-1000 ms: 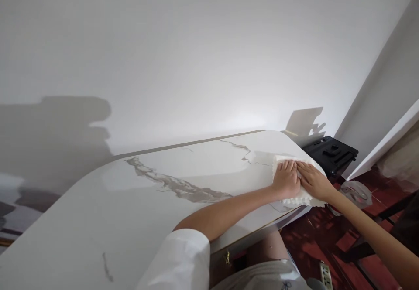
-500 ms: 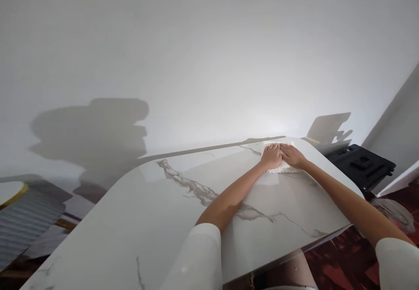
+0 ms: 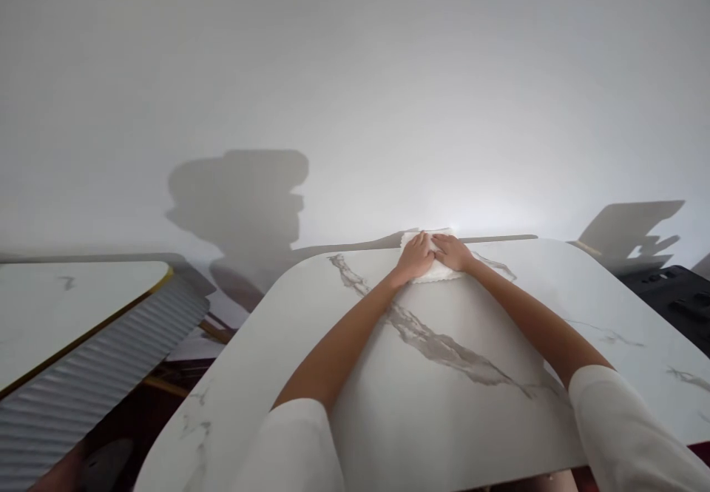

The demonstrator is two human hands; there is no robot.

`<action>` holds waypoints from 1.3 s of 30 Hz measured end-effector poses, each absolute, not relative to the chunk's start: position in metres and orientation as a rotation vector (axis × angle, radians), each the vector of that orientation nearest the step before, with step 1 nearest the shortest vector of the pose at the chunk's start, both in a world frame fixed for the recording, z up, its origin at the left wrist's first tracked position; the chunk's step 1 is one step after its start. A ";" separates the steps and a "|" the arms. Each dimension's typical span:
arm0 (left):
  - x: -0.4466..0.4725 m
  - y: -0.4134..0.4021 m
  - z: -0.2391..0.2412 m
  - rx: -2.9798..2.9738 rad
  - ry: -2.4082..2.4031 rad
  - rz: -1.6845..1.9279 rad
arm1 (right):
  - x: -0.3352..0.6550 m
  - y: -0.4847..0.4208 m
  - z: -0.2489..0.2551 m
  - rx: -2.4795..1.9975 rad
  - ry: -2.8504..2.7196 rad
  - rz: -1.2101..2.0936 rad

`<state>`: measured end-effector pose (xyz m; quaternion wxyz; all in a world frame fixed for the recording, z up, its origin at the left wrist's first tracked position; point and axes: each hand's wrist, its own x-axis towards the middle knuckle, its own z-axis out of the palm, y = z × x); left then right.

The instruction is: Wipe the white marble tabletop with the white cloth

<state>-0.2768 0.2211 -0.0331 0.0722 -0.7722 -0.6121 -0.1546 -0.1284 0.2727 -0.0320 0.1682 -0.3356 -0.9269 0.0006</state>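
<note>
My left hand (image 3: 415,257) and my right hand (image 3: 453,252) lie side by side, fingers stretched flat, pressing a white cloth (image 3: 438,273) onto the far edge of a white marble table (image 3: 455,418) with grey veins. Both arms reach straight out from white sleeves. Most of the cloth is hidden under my hands; its scalloped edge shows below the palms.
A white wall rises just behind the table's far edge. A second marble-topped table (image 3: 61,314) with a ribbed grey side stands at the left. A black case (image 3: 674,300) sits at the right, beyond the table.
My hands slid the cloth from the table's near right corner up to its far edge and then left along it. The view turned, bringing the left table into sight.
</note>
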 end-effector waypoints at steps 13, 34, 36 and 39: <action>-0.513 0.107 -0.033 -2.048 -2.161 -0.393 | -0.368 0.172 -0.022 -0.659 -2.666 0.056; -0.446 -0.140 -0.066 -1.820 -2.008 -0.435 | -0.281 -0.037 -0.020 -0.259 -2.626 0.051; -0.428 -0.126 -0.063 -1.848 -2.011 -0.402 | -0.269 -0.024 -0.021 -0.220 -2.656 0.064; -0.412 -0.087 -0.054 -1.875 -1.992 -0.428 | -0.266 0.008 -0.022 -0.253 -2.689 0.104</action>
